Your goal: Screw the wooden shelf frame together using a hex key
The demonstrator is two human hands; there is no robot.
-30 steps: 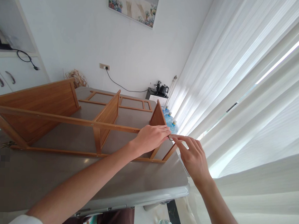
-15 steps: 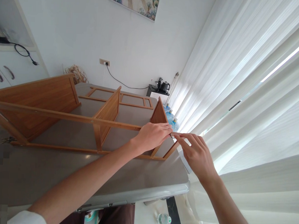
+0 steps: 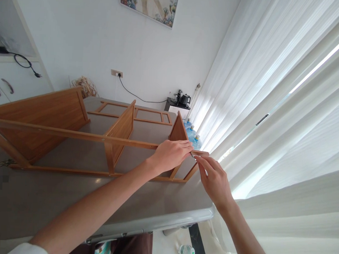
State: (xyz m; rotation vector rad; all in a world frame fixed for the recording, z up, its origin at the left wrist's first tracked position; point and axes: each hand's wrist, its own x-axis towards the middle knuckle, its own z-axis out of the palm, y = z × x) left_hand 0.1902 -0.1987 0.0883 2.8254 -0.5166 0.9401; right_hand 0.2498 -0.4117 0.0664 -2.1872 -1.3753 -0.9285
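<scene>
White curtains fall in folds down the whole right side. A grey table with a rounded, pale edge stands in front of the person, and a brown wooden shelf unit lies on its side upon it, three panels standing up from the tabletop. A ladder-like wooden frame shows at the table's far side; whether it is joined to the panels cannot be told. On the wall beyond hangs a framed painting of flowers. Blue water jugs stand past the table's right end, near a low stand bearing a black kettle. A clear plastic bottle lies on the floor.

The left hand rests over the upper rail of the unit, close to its right end, fingers together and nearly straight; its underside is hidden, so whether it grips the wood cannot be told. Just beside it, the right hand bends its fingers, thumb and forefinger pinched on a thin metal tool. That tool lies between the two hands, just below the rail, its far tip by the left fingertips and too small to make out.
</scene>
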